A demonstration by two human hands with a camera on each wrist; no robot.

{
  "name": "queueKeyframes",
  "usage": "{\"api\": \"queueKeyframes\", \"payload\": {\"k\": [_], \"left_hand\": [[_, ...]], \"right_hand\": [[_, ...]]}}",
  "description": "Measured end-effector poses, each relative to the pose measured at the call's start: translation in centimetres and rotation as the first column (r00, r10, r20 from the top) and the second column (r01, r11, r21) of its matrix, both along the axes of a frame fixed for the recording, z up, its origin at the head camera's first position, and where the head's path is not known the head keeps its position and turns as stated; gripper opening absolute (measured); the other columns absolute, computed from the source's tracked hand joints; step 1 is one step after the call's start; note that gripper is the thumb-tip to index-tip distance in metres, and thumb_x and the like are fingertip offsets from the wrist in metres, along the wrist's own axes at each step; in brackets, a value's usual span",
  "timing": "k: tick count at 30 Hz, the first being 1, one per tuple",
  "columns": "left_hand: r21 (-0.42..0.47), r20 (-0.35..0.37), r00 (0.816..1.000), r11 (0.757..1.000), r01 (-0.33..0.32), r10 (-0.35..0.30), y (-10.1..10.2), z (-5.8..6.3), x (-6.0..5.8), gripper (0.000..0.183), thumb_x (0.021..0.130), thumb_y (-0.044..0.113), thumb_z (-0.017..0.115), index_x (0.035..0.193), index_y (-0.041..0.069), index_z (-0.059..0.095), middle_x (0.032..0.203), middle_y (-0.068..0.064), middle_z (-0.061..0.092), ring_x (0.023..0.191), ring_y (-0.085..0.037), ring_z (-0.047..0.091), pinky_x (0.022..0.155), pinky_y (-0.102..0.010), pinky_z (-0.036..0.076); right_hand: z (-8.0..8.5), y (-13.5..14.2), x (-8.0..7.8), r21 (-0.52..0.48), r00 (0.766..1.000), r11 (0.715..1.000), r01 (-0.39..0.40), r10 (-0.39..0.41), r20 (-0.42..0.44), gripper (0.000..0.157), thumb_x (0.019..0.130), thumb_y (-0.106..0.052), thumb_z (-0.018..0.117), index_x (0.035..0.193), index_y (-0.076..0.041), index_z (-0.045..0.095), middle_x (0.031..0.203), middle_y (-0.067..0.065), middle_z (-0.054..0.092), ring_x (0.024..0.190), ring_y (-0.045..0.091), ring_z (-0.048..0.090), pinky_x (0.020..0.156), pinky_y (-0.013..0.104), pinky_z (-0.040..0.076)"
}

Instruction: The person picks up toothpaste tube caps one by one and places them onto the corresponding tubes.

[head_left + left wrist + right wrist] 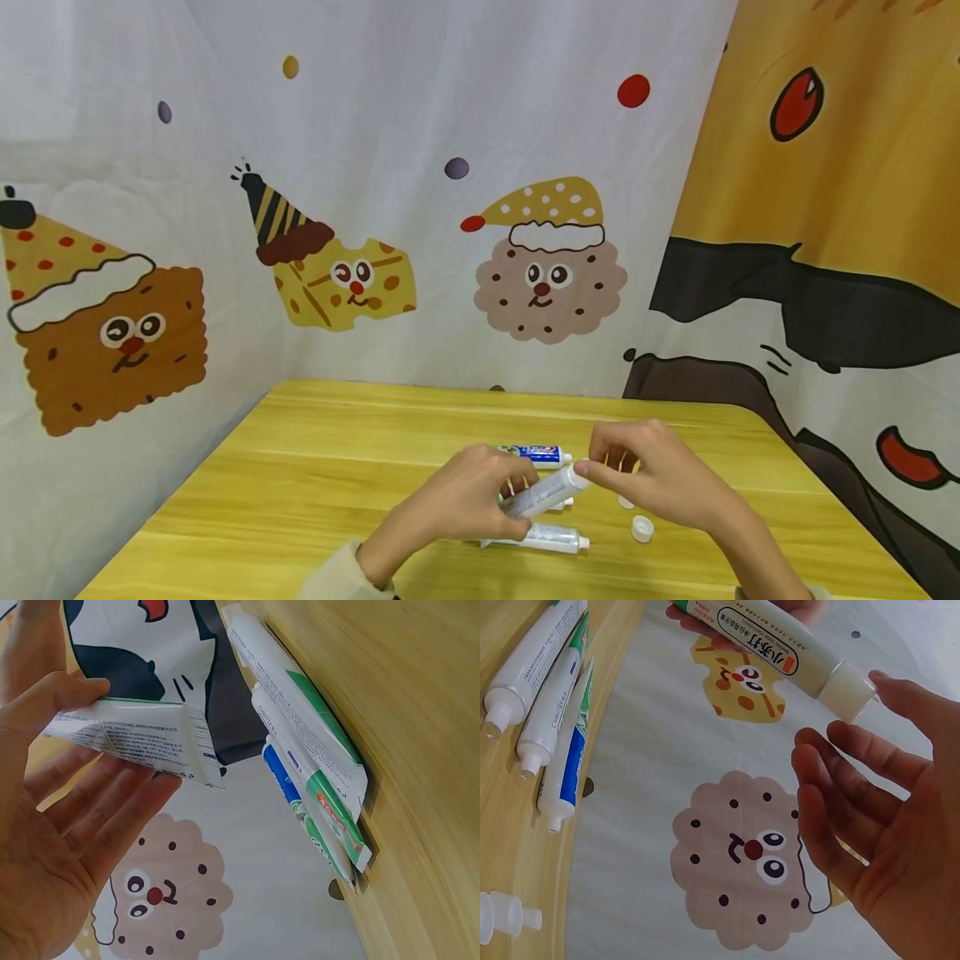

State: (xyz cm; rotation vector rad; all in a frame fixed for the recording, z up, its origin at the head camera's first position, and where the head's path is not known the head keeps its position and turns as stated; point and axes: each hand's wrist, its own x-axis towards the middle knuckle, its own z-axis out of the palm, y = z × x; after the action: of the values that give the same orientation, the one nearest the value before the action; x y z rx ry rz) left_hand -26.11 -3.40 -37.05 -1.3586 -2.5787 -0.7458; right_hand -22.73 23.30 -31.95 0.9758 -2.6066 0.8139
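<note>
While left hand (472, 496) grips glossy, tapered tube (542, 494) | right hand (656, 477) pinches its cylindrical cap (847, 691)

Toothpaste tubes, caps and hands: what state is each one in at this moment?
Held tube: capped, tilted, off the table.
Held tube's cap: on its end; tightness unclear.
Near tube: uncapped, lying.
Middle tube: uncapped, lying.
Blue tube: uncapped, lying.
Loose caps: off the tubes, on the table.
Left hand: gripping the held tube.
Right hand: at that cap, apparently pinching it.
</note>
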Motion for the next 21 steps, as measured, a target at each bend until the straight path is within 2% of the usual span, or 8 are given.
{"api": "queueKeyframes", "payload": {"k": [5,8,12,15,21], "left_hand": [[-0.006,-0.01,1.0,1.0,-0.004,0.004,-0.01,-0.08,-0.01,0.026,0.078,0.026,0.084,0.101,0.022,0.073,0.085,0.014,0.072,0.07,0.009,0.058,0.062,-0.008,0.045],[-0.011,-0.005,1.0,1.0,-0.014,0.014,-0.06,-0.06,-0.06,0.026,0.078,0.026,0.084,0.101,0.023,0.073,0.085,0.015,0.071,0.07,0.008,0.058,0.062,-0.008,0.045],[-0.012,-0.001,1.0,1.0,-0.015,0.015,-0.09,-0.01,-0.1,0.026,0.078,0.026,0.084,0.102,0.023,0.074,0.084,0.015,0.071,0.07,0.009,0.058,0.062,-0.008,0.045],[-0.016,-0.003,1.0,1.0,-0.013,0.013,-0.08,-0.06,-0.12,0.026,0.078,0.026,0.084,0.102,0.023,0.074,0.085,0.015,0.071,0.07,0.009,0.058,0.062,-0.008,0.045],[-0.024,-0.032,0.999,1.0,-0.005,0.005,0.03,-0.1,-0.03,0.026,0.077,0.026,0.084,0.101,0.023,0.075,0.085,0.015,0.072,0.07,0.01,0.057,0.062,-0.007,0.044]], "right_hand": [[0.0,-0.01,-0.07,0.014,0.999,1.0,0.022,-0.023,0.034,0.019,0.1,-0.036,0.069,0.081,-0.033,0.064,0.071,-0.02,0.061,0.063,0.0,0.056,0.06,0.022,0.052],[0.03,-0.03,-0.02,0.021,0.998,0.999,0.027,-0.028,0.049,0.013,0.098,-0.038,0.07,0.088,-0.031,0.065,0.074,-0.02,0.062,0.064,-0.001,0.057,0.06,0.022,0.053],[0.04,-0.09,0.04,0.022,0.999,1.0,-0.004,0.003,0.05,0.008,0.097,-0.036,0.072,0.095,-0.031,0.065,0.08,-0.02,0.064,0.067,-0.002,0.059,0.062,0.022,0.055],[-0.01,-0.13,0.06,0.025,0.999,1.0,-0.015,0.013,0.049,0.01,0.099,-0.033,0.07,0.09,-0.033,0.064,0.078,-0.02,0.064,0.067,-0.001,0.059,0.062,0.023,0.055],[-0.05,-0.28,-0.02,0.035,1.0,0.999,-0.008,0.007,0.022,0.031,0.101,-0.033,0.066,0.071,-0.031,0.058,0.064,-0.02,0.049,0.06,-0.002,0.05,0.057,0.022,0.049]]}}
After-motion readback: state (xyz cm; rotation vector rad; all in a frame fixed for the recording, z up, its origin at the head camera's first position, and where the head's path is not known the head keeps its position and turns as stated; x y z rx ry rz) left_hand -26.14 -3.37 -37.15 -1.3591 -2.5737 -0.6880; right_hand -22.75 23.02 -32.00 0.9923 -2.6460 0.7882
